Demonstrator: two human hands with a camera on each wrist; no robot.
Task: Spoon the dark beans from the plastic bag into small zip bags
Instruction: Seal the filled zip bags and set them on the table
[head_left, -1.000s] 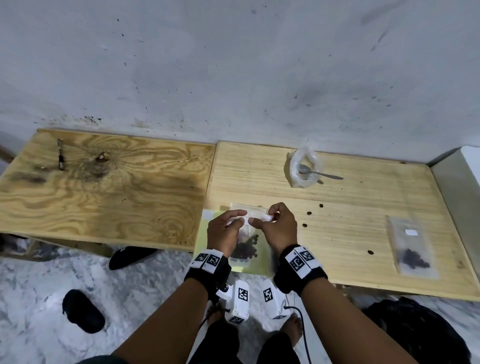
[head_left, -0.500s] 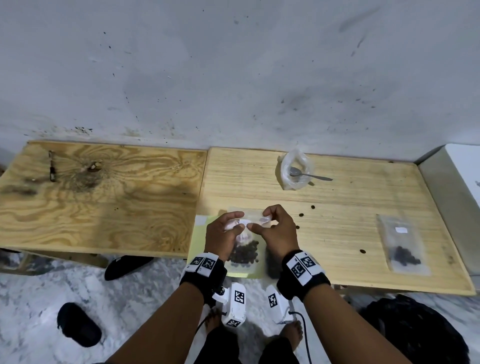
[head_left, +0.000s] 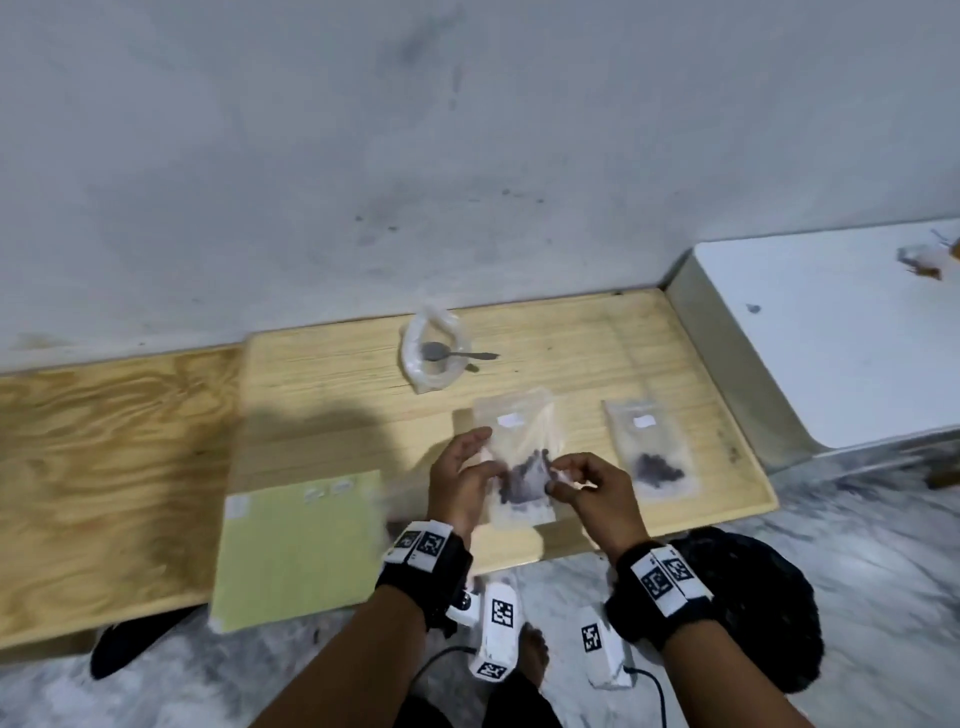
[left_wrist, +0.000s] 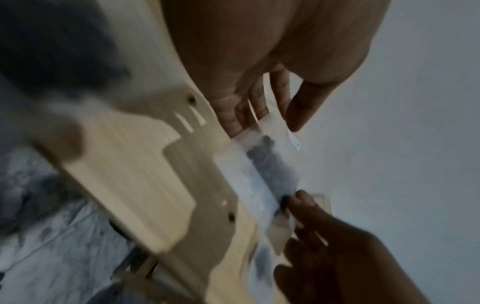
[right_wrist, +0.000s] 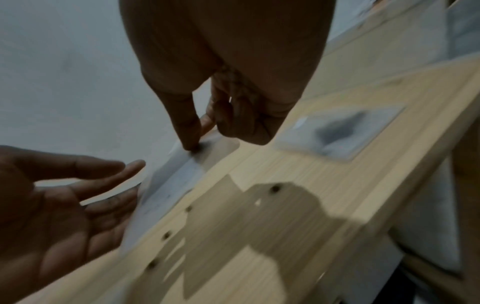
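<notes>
The left hand (head_left: 462, 478) is spread, fingers straight, touching the left edge of a small zip bag (head_left: 519, 467) of dark beans (head_left: 524, 475) lying near the table's (head_left: 322, 405) front edge. The right hand (head_left: 592, 493) pinches the bag's right edge between thumb and forefinger.

The person is wearing a black fabric wristband (head_left: 423, 577) on the left wrist and a black fabric band (head_left: 657, 603) on the right, each carrying white square-coded tags. Beneath each band a white boxy camera unit (head_left: 496, 636) is hanging, a black cable (head_left: 652, 688) trailing from the right one.
</notes>
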